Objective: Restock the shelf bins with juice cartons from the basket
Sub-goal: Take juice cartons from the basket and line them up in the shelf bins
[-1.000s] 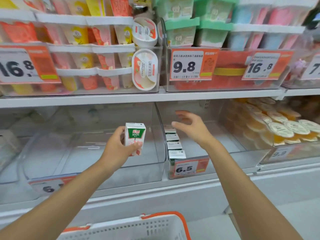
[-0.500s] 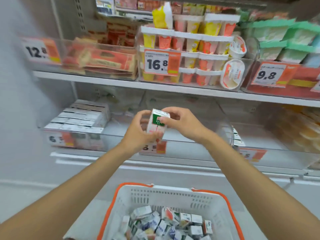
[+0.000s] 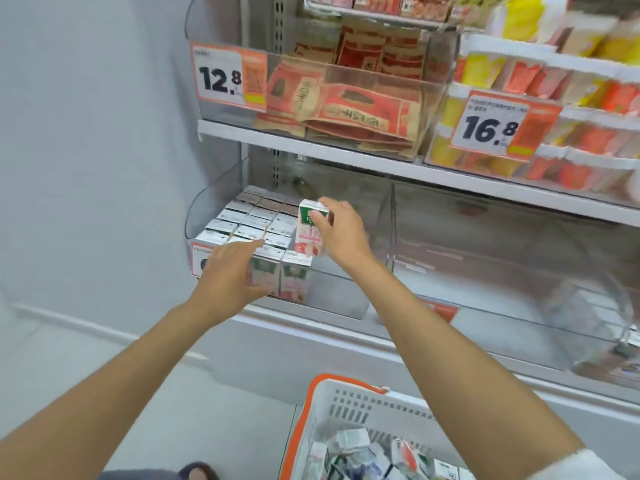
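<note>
My right hand [image 3: 341, 233] pinches one carton [image 3: 309, 227] upright over the bin [image 3: 207, 206], beside the packed rows [image 3: 254, 225], likely to fill the open slot at their right. My left hand [image 3: 230, 271], fingers spread, rests against the bin's front. Below the white shelf [image 3: 346, 152], the basket [image 3: 346, 407] holds more cartons.

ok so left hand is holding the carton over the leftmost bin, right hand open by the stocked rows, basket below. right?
Hands are swapped. The head view shows the right hand holding the carton over the leftmost bin, while the left hand is open by the stocked rows. The basket is below.
</note>
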A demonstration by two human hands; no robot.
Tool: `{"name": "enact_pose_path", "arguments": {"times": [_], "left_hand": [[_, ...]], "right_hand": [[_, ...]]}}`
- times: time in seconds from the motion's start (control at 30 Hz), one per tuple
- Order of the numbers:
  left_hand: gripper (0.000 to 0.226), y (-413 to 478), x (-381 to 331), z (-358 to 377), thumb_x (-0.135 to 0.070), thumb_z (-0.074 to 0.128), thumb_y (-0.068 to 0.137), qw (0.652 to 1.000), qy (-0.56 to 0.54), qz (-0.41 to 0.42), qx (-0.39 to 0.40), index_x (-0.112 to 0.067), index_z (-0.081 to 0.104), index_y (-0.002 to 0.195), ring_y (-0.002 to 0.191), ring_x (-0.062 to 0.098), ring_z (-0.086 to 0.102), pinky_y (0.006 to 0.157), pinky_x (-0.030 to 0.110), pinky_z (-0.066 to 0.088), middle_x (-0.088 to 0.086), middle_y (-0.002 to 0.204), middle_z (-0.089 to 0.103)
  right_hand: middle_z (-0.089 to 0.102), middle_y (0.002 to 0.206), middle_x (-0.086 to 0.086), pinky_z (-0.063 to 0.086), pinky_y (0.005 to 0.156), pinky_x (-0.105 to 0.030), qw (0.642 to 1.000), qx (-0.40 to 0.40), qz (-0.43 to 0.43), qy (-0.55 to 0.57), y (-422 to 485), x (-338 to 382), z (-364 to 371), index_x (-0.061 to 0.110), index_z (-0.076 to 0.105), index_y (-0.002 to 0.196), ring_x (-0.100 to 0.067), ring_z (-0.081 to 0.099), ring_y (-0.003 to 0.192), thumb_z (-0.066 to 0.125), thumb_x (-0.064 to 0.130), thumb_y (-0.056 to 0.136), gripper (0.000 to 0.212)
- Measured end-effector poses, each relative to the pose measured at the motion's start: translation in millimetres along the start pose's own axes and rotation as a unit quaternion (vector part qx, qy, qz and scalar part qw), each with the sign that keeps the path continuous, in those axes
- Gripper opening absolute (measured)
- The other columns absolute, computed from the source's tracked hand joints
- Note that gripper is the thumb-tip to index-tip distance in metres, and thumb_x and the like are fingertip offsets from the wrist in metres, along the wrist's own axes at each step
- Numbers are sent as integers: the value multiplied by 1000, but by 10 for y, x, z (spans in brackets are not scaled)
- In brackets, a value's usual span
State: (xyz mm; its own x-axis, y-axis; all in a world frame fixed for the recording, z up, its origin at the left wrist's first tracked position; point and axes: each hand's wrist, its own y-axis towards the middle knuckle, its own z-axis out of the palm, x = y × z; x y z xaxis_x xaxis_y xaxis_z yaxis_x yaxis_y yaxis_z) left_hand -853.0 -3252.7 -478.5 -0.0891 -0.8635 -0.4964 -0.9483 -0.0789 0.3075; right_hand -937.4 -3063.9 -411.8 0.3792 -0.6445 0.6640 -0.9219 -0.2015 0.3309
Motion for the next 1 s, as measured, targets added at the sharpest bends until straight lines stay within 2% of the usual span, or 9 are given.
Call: {"name": "enact_pose_path", "arguments": {"times": [0.13,0.27,0.37,0.47,0.53,0.63,0.77,0.87,1.0], "left_hand": [[76,6,47,48,-37,83,70,1000,13,19,-8,-23,49,137,121,26,44,110,40,28,3,119,60],[70,-3,0,63,-38,80,72,999,39,27,-15,-20,52,134,128,22,38,113,38,20,0,130,53],[68,-20,-69,52,-36,80,73,998,55,25,-17,-19,53,133,128,23,37,113,38,19,2,132,50],[66,-69,-161,25,-28,81,73,997,68,8,-27,-16,55,132,128,26,39,111,40,28,5,133,50],[61,-131,-247,1,-17,81,71,993,92,13,-77,-14,59,127,126,29,43,102,43,40,9,131,53],[48,-278,-442,68,-8,76,69,989,87,29,-113,-14,63,115,110,30,51,79,42,47,8,114,59],[35,-694,-680,567,-18,74,77,1000,-5,-13,13,-24,60,110,97,18,55,76,36,50,-4,104,60],[35,-1116,-779,1088,-24,75,79,987,-41,-38,152,-26,60,110,90,12,54,80,30,48,-8,103,57],[40,-1645,-785,1646,-17,79,77,948,-117,-37,293,-22,60,111,81,15,54,73,19,46,-3,104,56]], "right_hand": [[55,106,-6,34,77,-23,1000,-12,-7,12,84,-108,175,11,58,129,-18,51,89,60,23,94,36],[58,122,-5,44,92,-32,968,219,74,93,53,-310,303,7,57,130,-19,55,108,53,30,98,39],[33,154,2,41,102,-35,927,340,132,82,38,-298,306,20,32,150,-19,37,138,52,55,93,70],[22,159,-3,24,117,-37,970,242,32,9,-55,-252,239,19,25,152,-21,24,145,56,51,92,75],[29,154,-1,25,108,-26,989,145,-29,14,-236,-209,87,20,31,149,-18,29,140,57,40,94,65],[40,144,-3,31,103,-23,991,53,-120,-32,-694,-273,-186,16,44,140,-18,37,132,58,26,93,50],[54,127,1,46,90,-30,992,33,-116,-42,-1501,-799,-389,17,57,125,-17,54,111,56,21,91,34],[52,127,3,47,94,-34,987,149,6,-62,-2171,-1497,-419,22,57,127,-13,53,110,56,24,94,33],[53,132,-2,41,103,-32,938,291,162,-94,-3014,-2485,-385,19,55,132,-19,51,121,58,22,93,39]]}}
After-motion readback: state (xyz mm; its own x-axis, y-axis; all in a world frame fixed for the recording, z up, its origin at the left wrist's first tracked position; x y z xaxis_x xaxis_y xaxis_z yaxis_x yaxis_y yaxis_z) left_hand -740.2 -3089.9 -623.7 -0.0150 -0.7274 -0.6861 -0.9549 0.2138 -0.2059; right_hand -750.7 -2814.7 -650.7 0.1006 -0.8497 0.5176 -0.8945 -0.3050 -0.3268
